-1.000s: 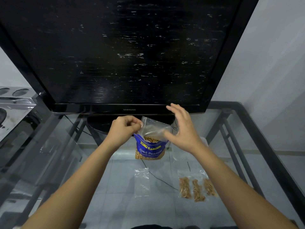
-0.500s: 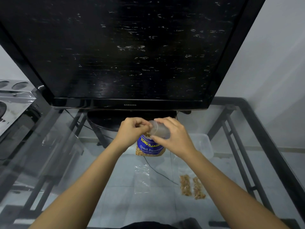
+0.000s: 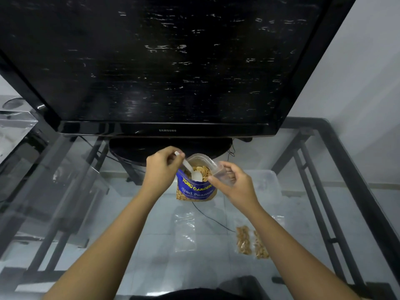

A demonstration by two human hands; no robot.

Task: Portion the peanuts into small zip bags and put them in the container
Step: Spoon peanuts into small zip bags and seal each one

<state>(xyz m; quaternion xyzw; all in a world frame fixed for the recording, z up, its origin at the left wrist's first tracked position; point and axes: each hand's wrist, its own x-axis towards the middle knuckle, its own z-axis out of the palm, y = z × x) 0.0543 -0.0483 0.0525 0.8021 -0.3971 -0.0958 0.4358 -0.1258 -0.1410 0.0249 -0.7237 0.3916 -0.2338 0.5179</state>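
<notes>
Left hand (image 3: pixel 161 167) pinches a white plastic spoon (image 3: pixel 191 172) dipped into the peanut pouch (image 3: pixel 194 189); right hand (image 3: pixel 233 182) grips a clear zip bag (image 3: pixel 218 173) (mouth open) just beside it.

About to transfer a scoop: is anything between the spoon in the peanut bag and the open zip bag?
Nothing visible. The white spoon, held by the left hand, sits in the peanut bag. The right hand holds the open zip bag right beside it.
</notes>
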